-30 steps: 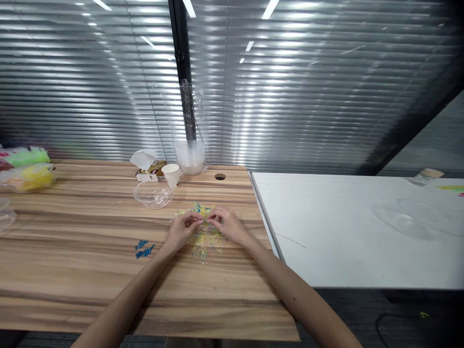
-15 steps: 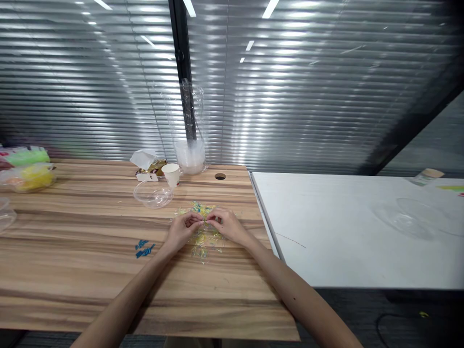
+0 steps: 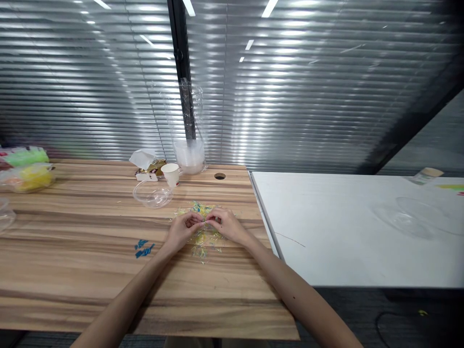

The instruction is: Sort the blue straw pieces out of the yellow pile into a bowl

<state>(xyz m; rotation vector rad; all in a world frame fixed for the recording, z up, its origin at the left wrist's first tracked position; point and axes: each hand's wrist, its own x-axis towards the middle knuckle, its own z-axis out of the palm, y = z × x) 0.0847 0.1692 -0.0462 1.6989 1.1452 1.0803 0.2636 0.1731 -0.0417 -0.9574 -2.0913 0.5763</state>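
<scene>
Over a loose pile of thin shredded strips [image 3: 200, 238], yellow, blue and clear, both hands meet with their fingertips almost touching. My left hand [image 3: 182, 231] is closed in a pinch of thumb and fingers on a few of the strips. From the other side, my right hand [image 3: 228, 226] pinches at the same spot, also closed on strips. Exactly how many strips lie between the fingertips is hidden. A small group of dark blue strips [image 3: 145, 251] lies apart on the wood, left of my left forearm.
Beyond the hands stand a clear plastic bowl [image 3: 154, 197], a paper cup [image 3: 171, 174], a tissue pack [image 3: 150, 169] and bagged stacked cups [image 3: 190, 157]. Colourful bags [image 3: 32, 176] lie far left. A white table [image 3: 326, 232] adjoins at right, with clear lids [image 3: 406, 220].
The hands keep almost the same pinch over the pile, with only a slight shift at the fingertips. The blue strips at left lie as before.
</scene>
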